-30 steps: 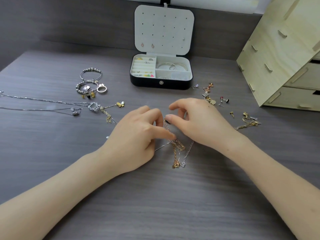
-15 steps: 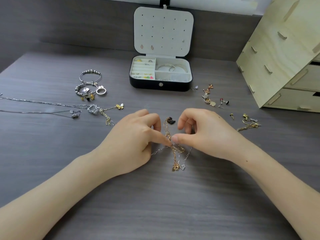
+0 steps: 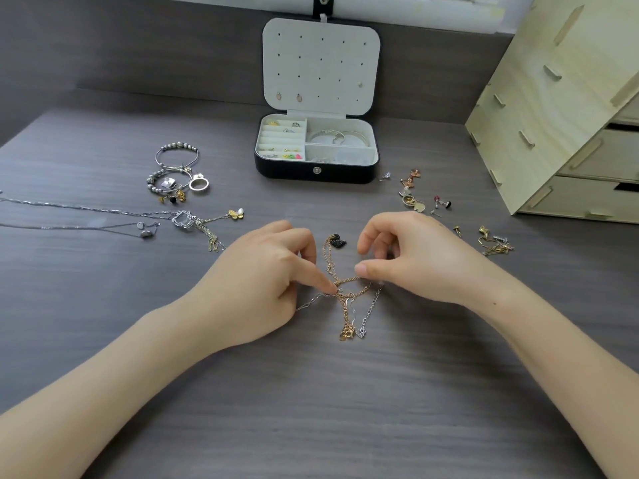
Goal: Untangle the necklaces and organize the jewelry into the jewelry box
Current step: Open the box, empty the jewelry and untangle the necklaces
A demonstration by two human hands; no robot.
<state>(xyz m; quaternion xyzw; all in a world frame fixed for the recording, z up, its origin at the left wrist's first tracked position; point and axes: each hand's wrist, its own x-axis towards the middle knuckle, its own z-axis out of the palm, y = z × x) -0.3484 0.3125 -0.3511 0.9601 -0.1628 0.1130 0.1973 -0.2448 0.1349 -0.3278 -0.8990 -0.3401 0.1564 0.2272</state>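
Necklaces lie knotted at the centre of the frame, on the bench between our two hands and below the open jewelry box at upper centre. Our left hand has its fingers curled, thumb and forefinger pinching the knot where a rose-gold chain crosses a silver chain. Our right hand, also curled, pinches the rose-gold chain just right of the knot.

The main risk, as we judge it, is pulling apart too hard, which would likely cinch the knot tighter or strain a fine link. The black pendant above the knot could catch in a loop if we drag its chain through. The clasp ends below might slip back into the tangle. A wide sweep of either wrist could scatter the earrings at right or the laid-out chains at left.
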